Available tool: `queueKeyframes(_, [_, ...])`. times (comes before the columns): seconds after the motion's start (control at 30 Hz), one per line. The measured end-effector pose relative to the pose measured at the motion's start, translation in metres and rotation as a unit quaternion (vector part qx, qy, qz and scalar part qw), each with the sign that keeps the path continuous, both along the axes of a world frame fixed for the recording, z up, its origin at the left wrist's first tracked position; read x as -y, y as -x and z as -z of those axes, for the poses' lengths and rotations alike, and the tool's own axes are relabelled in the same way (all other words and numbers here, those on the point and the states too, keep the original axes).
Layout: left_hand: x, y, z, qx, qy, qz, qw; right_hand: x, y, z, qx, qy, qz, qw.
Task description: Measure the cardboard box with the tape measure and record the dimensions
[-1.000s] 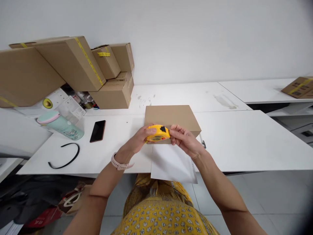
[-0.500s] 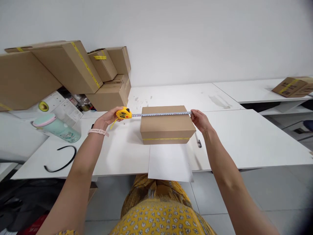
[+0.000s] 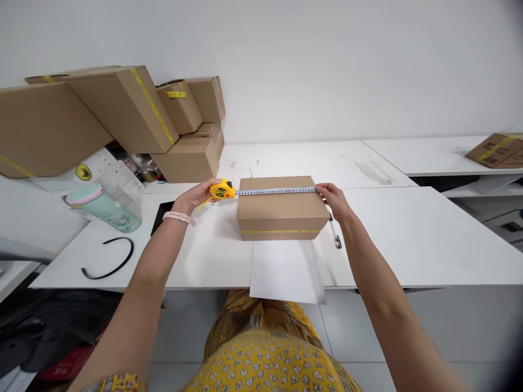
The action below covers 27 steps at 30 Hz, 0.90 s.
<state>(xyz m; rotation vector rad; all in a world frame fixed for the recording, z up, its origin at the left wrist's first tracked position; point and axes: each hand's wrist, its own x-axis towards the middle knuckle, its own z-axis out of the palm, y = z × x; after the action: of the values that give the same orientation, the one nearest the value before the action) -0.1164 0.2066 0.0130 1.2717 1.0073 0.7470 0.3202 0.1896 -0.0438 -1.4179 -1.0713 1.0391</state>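
A closed brown cardboard box (image 3: 281, 209) with yellow tape along its front side sits on the white table (image 3: 392, 234). My left hand (image 3: 200, 195) is closed round the yellow case of a tape measure (image 3: 223, 189), just off the box's left edge. The blade runs out of the case across the box top to its right edge. There the fingers of my right hand (image 3: 333, 198) pinch the blade's end. A white sheet of paper (image 3: 286, 272) lies partly under the box and overhangs the table's front edge. Right of the box lies a pen (image 3: 337, 239), partly hidden.
Several cardboard boxes (image 3: 122, 109) are stacked at the back left. A mint-green bottle (image 3: 108, 207) and a black headband (image 3: 122, 264) lie on the left of the table. Another cardboard box (image 3: 496, 151) rests at the far right, and a white wall rises behind.
My left hand has moved right with the tape case, closer to the box, and less blade shows between them. My right hand still pinches the blade's end at the right edge.
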Motion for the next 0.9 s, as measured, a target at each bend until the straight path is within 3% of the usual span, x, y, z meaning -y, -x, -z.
queueKeyframes(0.27, [0.000,-0.009,0.004,0.021,-0.001,0.010,1.000,0.003,0.007,0.006,0.017,0.028,0.011,0.999])
queueKeyframes(0.57, [-0.004,-0.008,0.008,0.038,0.011,0.016,0.999,0.011,0.008,-0.006,0.067,0.037,0.027,0.997])
queueKeyframes(0.9, [-0.007,-0.004,0.007,0.027,0.013,0.048,0.998,0.006,0.007,-0.003,0.103,0.009,0.015,0.995])
